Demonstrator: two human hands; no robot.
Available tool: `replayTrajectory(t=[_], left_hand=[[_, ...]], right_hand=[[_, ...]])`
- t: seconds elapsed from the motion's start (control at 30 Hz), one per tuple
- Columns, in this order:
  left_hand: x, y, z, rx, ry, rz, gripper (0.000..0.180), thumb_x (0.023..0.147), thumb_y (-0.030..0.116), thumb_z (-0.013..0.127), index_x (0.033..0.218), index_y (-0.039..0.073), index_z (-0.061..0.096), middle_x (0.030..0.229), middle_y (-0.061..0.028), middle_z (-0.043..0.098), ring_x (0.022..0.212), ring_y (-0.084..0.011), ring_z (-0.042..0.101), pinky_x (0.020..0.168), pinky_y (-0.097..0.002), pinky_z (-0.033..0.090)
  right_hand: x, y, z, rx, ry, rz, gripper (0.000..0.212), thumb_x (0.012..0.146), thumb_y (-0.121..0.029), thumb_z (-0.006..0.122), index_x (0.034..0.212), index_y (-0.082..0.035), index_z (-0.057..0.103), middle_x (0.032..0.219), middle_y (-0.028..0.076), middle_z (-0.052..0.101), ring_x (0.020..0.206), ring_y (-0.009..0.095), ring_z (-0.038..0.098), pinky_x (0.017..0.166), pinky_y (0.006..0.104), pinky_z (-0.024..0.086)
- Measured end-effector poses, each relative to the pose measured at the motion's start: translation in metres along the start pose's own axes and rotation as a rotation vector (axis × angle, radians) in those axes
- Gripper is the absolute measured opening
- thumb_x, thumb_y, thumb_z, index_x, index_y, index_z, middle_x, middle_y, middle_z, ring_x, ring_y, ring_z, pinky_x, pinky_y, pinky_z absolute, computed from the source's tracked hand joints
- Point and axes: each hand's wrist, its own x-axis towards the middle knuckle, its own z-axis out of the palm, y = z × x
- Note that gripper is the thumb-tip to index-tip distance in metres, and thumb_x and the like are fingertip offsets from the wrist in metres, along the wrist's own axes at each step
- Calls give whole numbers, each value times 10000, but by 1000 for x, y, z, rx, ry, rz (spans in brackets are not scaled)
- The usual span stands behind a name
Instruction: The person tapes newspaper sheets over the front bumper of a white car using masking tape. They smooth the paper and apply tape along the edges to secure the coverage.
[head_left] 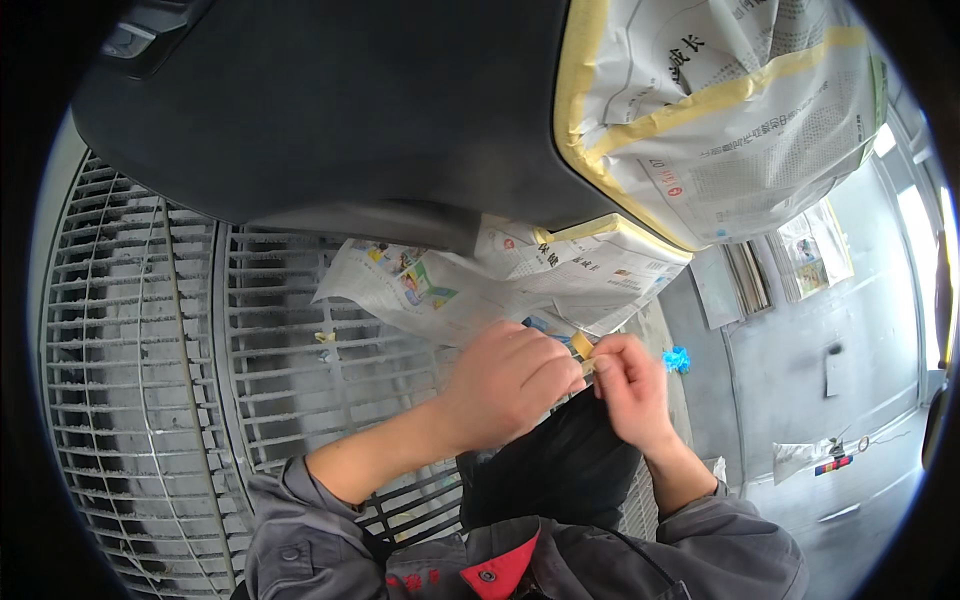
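My left hand (512,382) and my right hand (632,388) meet in front of my lap, both closed. Between their fingertips is a short piece of yellow masking tape (582,346), pinched from both sides. Just beyond it hangs a newspaper sheet (610,275), fixed by yellow tape along the lower edge of a large dark vehicle panel (350,110). A second newspaper covering (720,150), edged and crossed with yellow tape, wraps the part at upper right. My fingers hide some of the tape piece.
A slatted metal floor grating (140,370) spreads out at left, with a yellow scrap (325,338) on it. A crumpled blue thing (677,360) lies right of my right hand. Along the grey wall (790,370) are papers (812,250) and a white bag (798,460).
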Motion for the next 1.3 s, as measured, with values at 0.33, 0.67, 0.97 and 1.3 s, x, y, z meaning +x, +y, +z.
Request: replayTrajectory(t=[0.33,0.67,0.97,1.3], left_hand=[[23,7,-13,-293,230,-456,103,950,28,777,1025,16,706,906,-108,703,793,-275,686,688,-363,522],[24,-25,-5,264,297,-100,224,897,158,840,1060,37,748,978,-84,734,880,-308,701,850,-436,526],[23,-47,13,162,280,-244,326,850,110,852,1147,59,727,1074,-98,682,986,-336,645,867,-469,507],[18,-53,22,129,389,-186,169,852,33,832,1016,58,797,949,-82,704,889,-304,659,784,-412,522]], right_hand=[[27,-58,-13,306,-204,-130,327,1116,-243,624,1317,15,614,862,26,700,630,34,509,588,208,407],[39,-70,-17,-89,-136,-94,119,1045,-66,683,1055,41,736,908,68,737,795,98,642,698,269,507],[72,-62,-23,239,-78,-229,243,1125,-223,568,1082,-7,672,1286,102,707,741,26,523,653,212,462],[81,-50,-16,219,-136,-284,233,1139,-201,573,1064,1,662,1287,93,700,858,47,582,746,219,512]])
